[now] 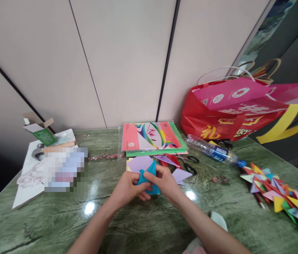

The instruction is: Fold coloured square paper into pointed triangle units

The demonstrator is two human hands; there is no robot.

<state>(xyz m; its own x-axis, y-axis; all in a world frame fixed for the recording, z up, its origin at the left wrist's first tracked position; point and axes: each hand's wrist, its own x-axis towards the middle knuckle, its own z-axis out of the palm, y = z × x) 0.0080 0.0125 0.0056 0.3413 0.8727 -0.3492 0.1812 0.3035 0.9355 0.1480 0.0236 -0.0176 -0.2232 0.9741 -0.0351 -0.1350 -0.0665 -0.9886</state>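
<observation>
Your left hand [128, 185]: closed, pinching the folded blue paper [152, 169] | your right hand [167, 179]: closed on its opposite side, probably steadying creases | paper: between both, over the bench [98, 222] | scissors [184, 161]: nearby, seemingly placed within reach

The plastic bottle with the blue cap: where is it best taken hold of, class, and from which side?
Probably round its middle, at the blue label, from above and the near side. The bottle lies on its side, so fingers could span its round body, and the red bag stands close behind it. The right hand is nearer but holds the blue folded paper.
</observation>
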